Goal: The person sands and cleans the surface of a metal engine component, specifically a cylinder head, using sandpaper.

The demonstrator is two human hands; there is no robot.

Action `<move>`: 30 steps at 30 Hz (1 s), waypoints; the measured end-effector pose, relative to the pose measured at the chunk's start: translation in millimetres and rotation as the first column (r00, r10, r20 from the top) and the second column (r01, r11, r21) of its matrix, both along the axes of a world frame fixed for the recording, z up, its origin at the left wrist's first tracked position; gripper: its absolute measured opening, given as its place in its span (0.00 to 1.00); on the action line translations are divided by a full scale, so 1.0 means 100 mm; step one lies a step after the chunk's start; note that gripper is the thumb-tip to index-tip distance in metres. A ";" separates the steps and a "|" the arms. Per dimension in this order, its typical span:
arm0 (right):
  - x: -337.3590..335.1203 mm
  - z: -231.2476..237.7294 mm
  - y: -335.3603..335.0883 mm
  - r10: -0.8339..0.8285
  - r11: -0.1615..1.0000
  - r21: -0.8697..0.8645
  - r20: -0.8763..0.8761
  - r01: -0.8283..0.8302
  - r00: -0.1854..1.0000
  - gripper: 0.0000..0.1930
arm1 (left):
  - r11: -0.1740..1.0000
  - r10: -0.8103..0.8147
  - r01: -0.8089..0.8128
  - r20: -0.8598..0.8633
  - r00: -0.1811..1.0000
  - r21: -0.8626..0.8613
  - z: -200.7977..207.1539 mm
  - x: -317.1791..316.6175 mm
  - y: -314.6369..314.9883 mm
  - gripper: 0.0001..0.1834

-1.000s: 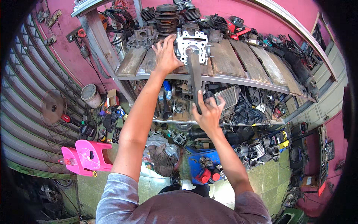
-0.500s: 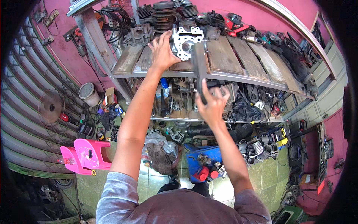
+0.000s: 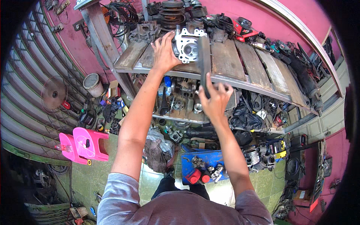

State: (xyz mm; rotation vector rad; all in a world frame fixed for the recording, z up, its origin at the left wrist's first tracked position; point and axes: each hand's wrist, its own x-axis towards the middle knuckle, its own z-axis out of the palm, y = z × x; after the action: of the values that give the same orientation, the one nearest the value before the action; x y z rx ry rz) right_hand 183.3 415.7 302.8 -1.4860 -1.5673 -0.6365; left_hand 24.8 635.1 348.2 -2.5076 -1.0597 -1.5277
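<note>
A silver cylinder head [image 3: 183, 48] stands tilted up on the slatted wooden bench, its flat face and round combustion chamber turned toward me. My left hand [image 3: 165, 56] grips it along its left side, thumb low and fingers up high. In my right hand [image 3: 216, 99] is a long, dark, flat tool [image 3: 204, 62], held by its lower end and pointing upward. Motion blurs it, so I cannot make out its exact kind. Its upper part covers the right edge of the cylinder head's face; whether it touches the metal cannot be told.
Finned cylinders [image 3: 172, 15] and a greasy engine casting [image 3: 144, 32] stand behind on the wooden bench [image 3: 227, 60]. Parts crowd the shelf beneath. Below are a blue tray [image 3: 187, 161] with small parts, a cloth bundle [image 3: 155, 152] and a pink stool [image 3: 90, 144] at left.
The dark tool and my right hand have shifted slightly right, showing more of the combustion chamber. My left hand keeps its hold. The whole view has shifted a little.
</note>
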 end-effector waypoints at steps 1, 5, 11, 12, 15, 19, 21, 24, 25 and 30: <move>0.00 0.12 0.08 -0.014 0.999 0.043 -0.018 0.015 1.000 0.28 | 1.000 0.001 -0.001 -0.002 1.000 0.022 0.00 -0.01 0.01 0.64; 0.09 -0.08 0.16 -0.048 0.997 0.069 0.049 0.045 0.998 0.30 | 0.999 0.008 -0.007 -0.011 1.000 0.035 0.02 0.02 0.00 0.63; -0.07 -0.40 -0.20 0.008 0.998 0.061 -0.073 -0.003 0.997 0.30 | 0.995 -0.034 0.032 0.018 0.999 0.094 -0.05 0.01 0.02 0.64; -0.04 -0.26 -0.09 0.000 0.995 0.096 -0.089 0.009 0.996 0.29 | 0.993 -0.033 0.030 0.031 0.999 0.111 -0.06 0.01 0.04 0.64; 0.09 0.01 0.22 -0.130 0.984 0.119 -0.055 0.135 0.990 0.28 | 0.996 -0.053 0.050 0.032 0.998 0.080 -0.04 0.07 0.03 0.63; -0.06 -0.30 0.08 -0.089 0.995 0.041 -0.063 0.092 0.994 0.29 | 0.998 -0.007 0.007 0.004 1.000 0.070 0.00 0.00 0.10 0.63; -0.07 -0.50 -0.11 -0.077 0.997 0.000 -0.128 0.077 0.989 0.28 | 0.997 -0.003 0.003 -0.009 1.000 0.083 0.00 0.02 0.03 0.65; -0.04 -0.28 -0.08 -0.066 0.992 0.102 -0.098 0.076 0.993 0.27 | 0.995 0.013 -0.010 -0.023 1.000 0.103 -0.02 0.00 -0.03 0.67; -0.02 -0.13 -0.01 -0.094 0.990 0.095 -0.100 0.103 0.991 0.27 | 0.995 0.008 -0.006 -0.025 1.000 0.104 -0.03 0.00 -0.04 0.67; 0.01 -0.30 0.07 -0.134 0.990 0.029 -0.059 0.136 0.989 0.27 | 0.997 0.065 -0.062 -0.061 0.996 0.053 0.03 0.03 -0.02 0.66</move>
State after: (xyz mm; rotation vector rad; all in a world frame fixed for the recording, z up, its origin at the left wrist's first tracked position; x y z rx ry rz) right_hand 183.9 422.8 272.6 -1.5815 -1.4154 -0.6883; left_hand 27.3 632.8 350.8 -2.4463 -1.0669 -1.4317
